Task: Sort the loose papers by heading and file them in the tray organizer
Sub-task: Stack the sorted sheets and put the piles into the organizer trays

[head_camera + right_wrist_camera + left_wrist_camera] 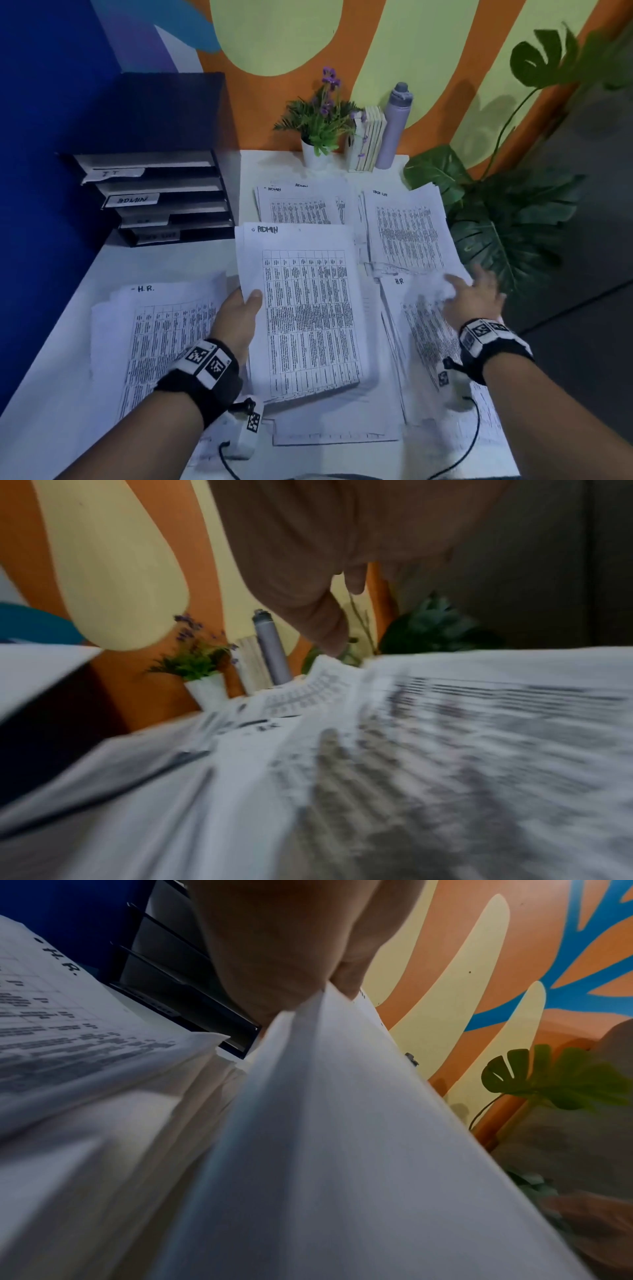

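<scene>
My left hand (245,301) pinches the left edge of a thick stack headed ADMIN (308,308), lifted and tilted over the table; the left wrist view shows my thumb and fingers clamped on that stack (342,1123). My right hand (476,291) hovers with fingers spread and relaxed over a pile headed H.R. (431,329) at the right, blurred by motion. Another H.R. pile (161,329) lies at the left. A second ADMIN pile (298,205) and a TASK LIST pile (407,233) lie further back. The black tray organizer (161,198) stands at the back left, labelled IT, ADMIN and two lower tiers.
A potted flower (318,126), some books (368,140) and a purple bottle (394,126) stand at the table's back edge. A big leafy plant (507,226) crowds the right side. The white table (51,394) shows bare at the front left.
</scene>
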Available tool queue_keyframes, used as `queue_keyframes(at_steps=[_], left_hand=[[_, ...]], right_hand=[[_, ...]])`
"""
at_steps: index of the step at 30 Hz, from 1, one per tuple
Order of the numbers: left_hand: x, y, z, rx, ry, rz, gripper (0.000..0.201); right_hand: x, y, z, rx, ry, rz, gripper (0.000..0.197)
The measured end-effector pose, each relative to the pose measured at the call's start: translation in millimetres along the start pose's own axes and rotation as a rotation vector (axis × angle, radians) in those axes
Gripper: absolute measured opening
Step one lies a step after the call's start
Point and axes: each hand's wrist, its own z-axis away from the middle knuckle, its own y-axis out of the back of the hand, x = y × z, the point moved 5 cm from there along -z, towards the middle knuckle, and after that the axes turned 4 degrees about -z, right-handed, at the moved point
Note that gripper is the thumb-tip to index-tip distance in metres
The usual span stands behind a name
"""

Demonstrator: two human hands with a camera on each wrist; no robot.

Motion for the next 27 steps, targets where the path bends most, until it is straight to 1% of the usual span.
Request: queue_keyframes(at_steps=[1, 2, 4, 5, 6, 7, 8, 9, 10, 12, 13, 15, 17, 19, 21, 24, 25, 27], left_hand=[[0, -2, -1, -0.003, 0.011, 0.010, 0.034], [2, -4, -2, -0.014, 0.021, 0.028, 0.033], [5, -5, -5, -0.015, 0.033, 0.074, 0.029], [7, -4, -7, -0.002, 0.047, 0.098, 0.031], [8, 0, -10, 0.025, 0.061, 0.128, 0.033], [8, 6, -13, 0.052, 0.070, 0.144, 0.037], [8, 12, -16, 0.083, 0.078, 0.146, 0.041], [9, 19, -17, 0.103, 0.080, 0.150, 0.042], [7, 26, -20, 0.114, 0.073, 0.169, 0.041], [6, 37, -20, 0.147, 0.058, 0.177, 0.038], [3, 46, -18, 0.188, 0.051, 0.135, 0.041], [-4, 63, -13, 0.284, 0.046, -0.057, 0.047], [-15, 81, -6, 0.337, 0.050, -0.295, 0.050], [-30, 98, -2, 0.333, 0.062, -0.469, 0.054], [-49, 114, 1, 0.318, 0.089, -0.640, 0.059], [-74, 138, 9, 0.317, 0.197, -0.863, 0.066], [-80, 146, 12, 0.318, 0.236, -0.921, 0.068], [-89, 159, 18, 0.327, 0.283, -0.991, 0.070]], right_hand=[[-18, -5, 1, -0.029, 0.065, -0.190, 0.048], [-38, -11, 5, -0.127, 0.100, -0.428, 0.047], [-84, -29, 26, -0.485, 0.101, -0.857, 0.053], [-104, -38, 37, -0.658, 0.089, -1.007, 0.059], [-121, -47, 45, -0.786, 0.080, -1.107, 0.067], [-135, -55, 51, -0.861, 0.110, -1.130, 0.072], [-147, -59, 57, -0.890, 0.169, -1.098, 0.072], [-156, -61, 56, -0.848, 0.227, -1.028, 0.069], [-163, -60, 53, -0.764, 0.249, -0.980, 0.069], [-172, -54, 36, -0.535, 0.174, -0.988, 0.067], [-175, -51, 26, -0.439, 0.127, -1.020, 0.067], [-179, -47, 2, -0.304, 0.059, -1.076, 0.068], [-185, -45, -20, -0.208, 0.027, -1.049, 0.068], [-190, -47, -43, -0.149, 0.010, -0.993, 0.069], [-195, -51, -61, -0.130, -0.003, -0.916, 0.071], [-202, -60, -82, -0.137, -0.027, -0.793, 0.082], [-203, -61, -85, -0.127, -0.017, -0.673, 0.087], [-209, -64, -84, -0.104, 0.038, -0.322, 0.094]])
